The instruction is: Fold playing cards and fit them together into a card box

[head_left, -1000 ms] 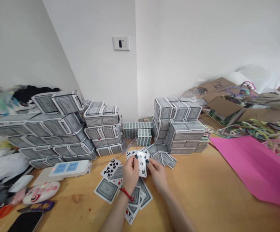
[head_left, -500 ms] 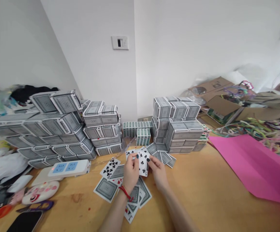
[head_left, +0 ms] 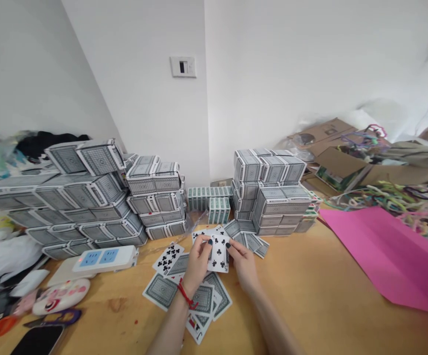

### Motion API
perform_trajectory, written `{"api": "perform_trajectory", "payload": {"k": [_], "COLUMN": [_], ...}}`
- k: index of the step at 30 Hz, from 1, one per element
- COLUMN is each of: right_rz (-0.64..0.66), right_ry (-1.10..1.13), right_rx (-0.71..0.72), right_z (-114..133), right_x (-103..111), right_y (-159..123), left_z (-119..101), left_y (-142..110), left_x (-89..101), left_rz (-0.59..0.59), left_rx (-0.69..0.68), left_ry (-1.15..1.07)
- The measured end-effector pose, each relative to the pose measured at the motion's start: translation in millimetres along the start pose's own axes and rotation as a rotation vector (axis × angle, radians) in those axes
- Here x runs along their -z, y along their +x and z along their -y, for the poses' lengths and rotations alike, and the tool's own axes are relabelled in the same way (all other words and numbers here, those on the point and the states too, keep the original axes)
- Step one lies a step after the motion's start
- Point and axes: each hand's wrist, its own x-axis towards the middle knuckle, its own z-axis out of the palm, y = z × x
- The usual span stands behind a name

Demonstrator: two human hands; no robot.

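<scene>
Both hands pinch a five of clubs playing card [head_left: 218, 254] above the table, its face toward me. My left hand [head_left: 198, 261] grips its left edge, thumb on the face; a red string bracelet circles that wrist. My right hand [head_left: 244, 259] holds the right edge the same way. Whether other cards lie behind the five I cannot tell. Below and left, loose cards lie spread, among them a ten of clubs [head_left: 168, 259], a jack [head_left: 198, 330] and a face-down card [head_left: 161, 290]. More face-down cards [head_left: 252, 241] lie just beyond my right hand.
Blocks folded from playing cards are stacked at left [head_left: 77, 192], centre-left [head_left: 155, 195] and right [head_left: 278, 197]. Small green-backed card packs [head_left: 219, 209] stand between. A power strip [head_left: 105, 258], scissors [head_left: 53, 318] and phone [head_left: 38, 340] lie left; pink paper [head_left: 387, 256] and an open cardboard box [head_left: 346, 167] are right.
The five of clubs has turned a little, from slanted to nearly upright in my view. My left wrist has shifted slightly left. Both hands keep their hold.
</scene>
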Motion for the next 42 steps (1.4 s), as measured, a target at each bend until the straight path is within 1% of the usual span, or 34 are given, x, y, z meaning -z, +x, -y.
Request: {"api": "perform_trajectory", "payload": {"k": [4, 11, 15, 19, 22, 28, 31, 37, 42], "right_rz": [0.029, -0.009, -0.02, -0.032, -0.039, -0.046, -0.051, -0.065, -0.043], "right_ry": [0.017, 0.064, 0.105, 0.094, 0.095, 0.183, 0.176, 0.134, 0.177], "right_rx": [-0.015, -0.022, -0.013, 0.005, 0.007, 0.006, -0.004, -0.029, -0.08], "right_z": [3.6, 4.3, 2.3, -0.1, -2.2, -2.4, -1.5, -2.6, -1.1], "right_x": [-1.3, -2.7, -3.2, -2.9, -2.6, -4.3, -4.1, -3.8, -5.1], "right_y": [-2.9, -3.8, -3.6, -2.9, -2.3, -2.3, -2.7, -2.1, -1.5], "left_z": [1.2, -1.7, -0.8, -0.7, -0.8, 2.0, 3.5, 5.6, 8.2], "left_y": [0.9, -3.1, -2.5, -1.6, -2.1, -4.4, -4.7, -3.6, -1.9], "left_x": [0.7, -5.8, -6.6, -7.3, -8.0, -8.5, -8.4, -7.9, -7.2], "left_rz": [0.019, 0.02, -0.005, -0.006, 0.005, 0.05, 0.065, 0.036, -0.001], "left_rx": [0.006, -0.017, -0.01, -0.005, -0.003, 0.001, -0.008, -0.036, -0.078], "left_ry": [-0.035, -0.07, -0.089, -0.094, -0.092, -0.114, -0.121, -0.085, -0.049]}}
